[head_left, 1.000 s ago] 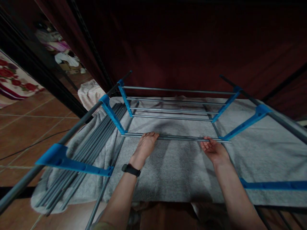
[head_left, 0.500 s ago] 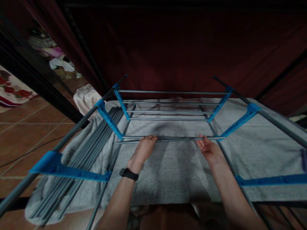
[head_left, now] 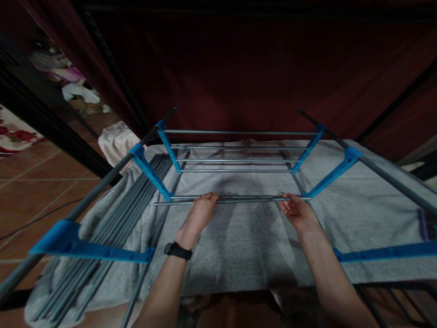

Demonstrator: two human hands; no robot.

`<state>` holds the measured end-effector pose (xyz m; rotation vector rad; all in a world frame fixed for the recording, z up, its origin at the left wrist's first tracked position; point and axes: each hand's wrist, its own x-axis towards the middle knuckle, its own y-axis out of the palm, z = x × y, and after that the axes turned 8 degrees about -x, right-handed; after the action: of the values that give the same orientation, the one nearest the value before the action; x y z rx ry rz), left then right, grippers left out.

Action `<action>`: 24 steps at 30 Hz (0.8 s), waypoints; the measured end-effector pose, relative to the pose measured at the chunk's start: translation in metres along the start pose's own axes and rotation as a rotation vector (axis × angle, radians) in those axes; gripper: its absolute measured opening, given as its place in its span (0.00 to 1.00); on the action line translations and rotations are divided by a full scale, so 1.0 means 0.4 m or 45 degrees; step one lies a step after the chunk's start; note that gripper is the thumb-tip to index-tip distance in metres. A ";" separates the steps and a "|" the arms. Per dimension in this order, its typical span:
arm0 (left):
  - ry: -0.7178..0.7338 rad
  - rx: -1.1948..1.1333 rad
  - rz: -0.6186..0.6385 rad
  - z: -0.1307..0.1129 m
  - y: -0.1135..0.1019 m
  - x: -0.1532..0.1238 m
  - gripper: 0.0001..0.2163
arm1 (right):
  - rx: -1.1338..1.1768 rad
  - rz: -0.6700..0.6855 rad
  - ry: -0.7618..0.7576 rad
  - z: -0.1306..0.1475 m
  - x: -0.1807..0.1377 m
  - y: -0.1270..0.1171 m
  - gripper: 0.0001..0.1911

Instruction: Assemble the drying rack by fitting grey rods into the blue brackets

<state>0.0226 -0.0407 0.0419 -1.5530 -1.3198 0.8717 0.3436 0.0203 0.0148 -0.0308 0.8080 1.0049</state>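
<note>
Both hands grip one thin grey metal rod [head_left: 246, 199] lying crosswise between blue plastic side brackets [head_left: 150, 171] of a rack frame; the left hand [head_left: 200, 212], palm down, curls its fingers over the rod near its left end; the right hand [head_left: 298, 210], palm turned up, closes round it near the right bracket; a grey fleecy towel [head_left: 239, 246] lies beneath; loose grey rods [head_left: 112, 228] lie bundled on the towel at left.

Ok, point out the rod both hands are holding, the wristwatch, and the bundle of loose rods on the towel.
Held rod [head_left: 249, 199], head view, bare middle between the hands.
Wristwatch [head_left: 177, 250], head view, black band on the left wrist.
Loose rods [head_left: 112, 228], head view, mid-length of the bundle.
</note>
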 end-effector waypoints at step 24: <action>0.161 -0.096 -0.068 0.030 -0.005 0.015 0.16 | 0.209 0.069 -0.143 0.001 -0.019 0.015 0.11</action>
<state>0.0118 -0.0323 0.0397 -1.5965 -1.3098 0.6859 0.3371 0.0180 0.0217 0.1881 0.7891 0.9797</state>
